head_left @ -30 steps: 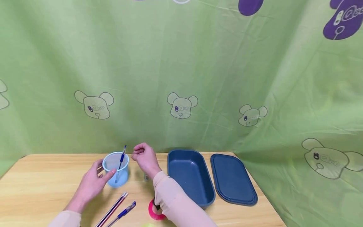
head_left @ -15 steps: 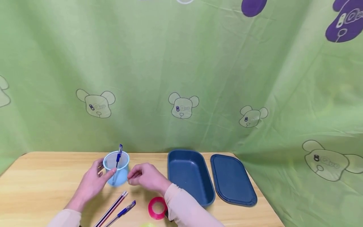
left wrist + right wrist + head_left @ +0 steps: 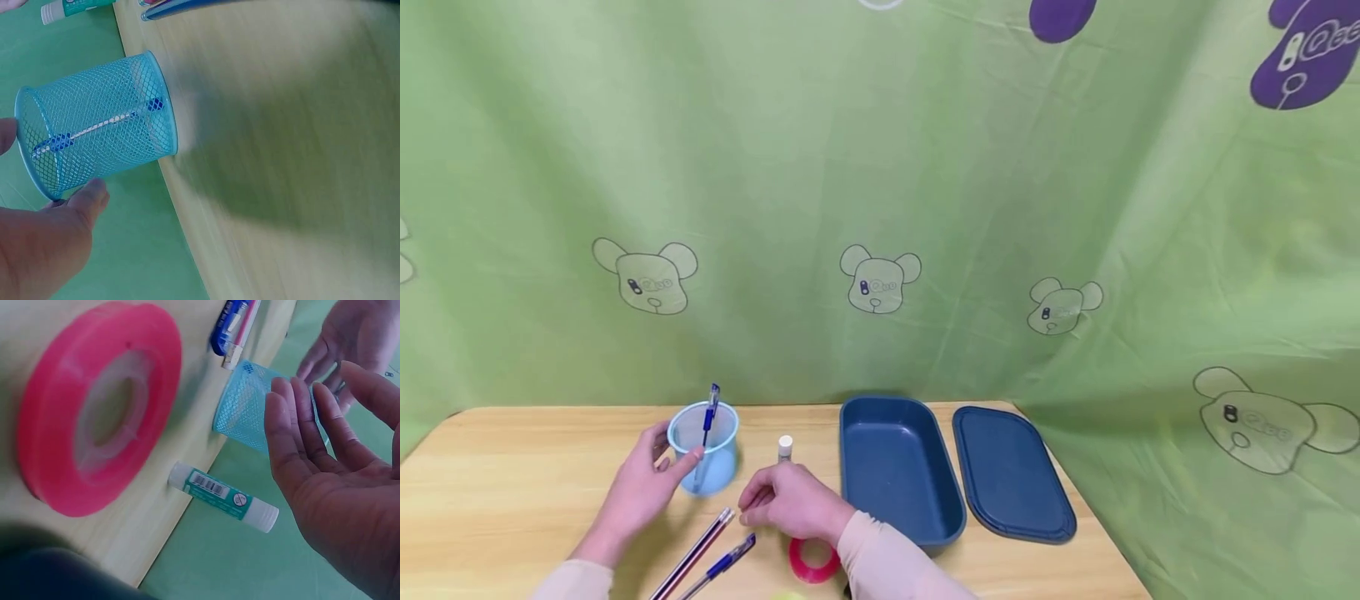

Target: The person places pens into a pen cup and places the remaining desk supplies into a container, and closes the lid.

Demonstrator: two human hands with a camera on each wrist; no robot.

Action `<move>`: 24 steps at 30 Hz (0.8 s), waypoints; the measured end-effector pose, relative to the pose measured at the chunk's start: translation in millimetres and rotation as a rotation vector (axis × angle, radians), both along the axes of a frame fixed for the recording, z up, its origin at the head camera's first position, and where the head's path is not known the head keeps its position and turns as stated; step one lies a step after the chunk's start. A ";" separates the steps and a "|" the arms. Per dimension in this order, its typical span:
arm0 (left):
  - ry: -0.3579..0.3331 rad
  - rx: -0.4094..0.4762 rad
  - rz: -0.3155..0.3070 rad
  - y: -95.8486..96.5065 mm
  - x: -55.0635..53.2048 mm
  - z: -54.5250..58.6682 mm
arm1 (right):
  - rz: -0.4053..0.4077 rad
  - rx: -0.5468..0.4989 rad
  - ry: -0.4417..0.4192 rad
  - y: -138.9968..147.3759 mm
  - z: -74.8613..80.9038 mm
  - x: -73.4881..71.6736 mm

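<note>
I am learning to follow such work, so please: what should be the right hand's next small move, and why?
The right hand should probably pinch the thin red-striped pencils: it looks empty and is near their pale ends, while the left hand holds the round light-blue mesh cup, where one blue plastic pen leans.

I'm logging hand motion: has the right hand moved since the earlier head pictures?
Yes: against the blue box in the head view, the right hand has moved toward the pink tape.
</note>
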State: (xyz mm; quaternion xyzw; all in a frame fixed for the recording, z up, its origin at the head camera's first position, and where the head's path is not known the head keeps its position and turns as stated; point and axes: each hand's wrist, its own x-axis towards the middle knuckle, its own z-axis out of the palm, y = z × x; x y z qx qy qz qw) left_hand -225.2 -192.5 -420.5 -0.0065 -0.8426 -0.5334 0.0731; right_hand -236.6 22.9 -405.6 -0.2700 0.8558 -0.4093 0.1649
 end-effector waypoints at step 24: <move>-0.028 0.022 -0.001 -2.0 0.4 1.4 | 0.087 0.316 0.210 -10.6 -25.3 7.8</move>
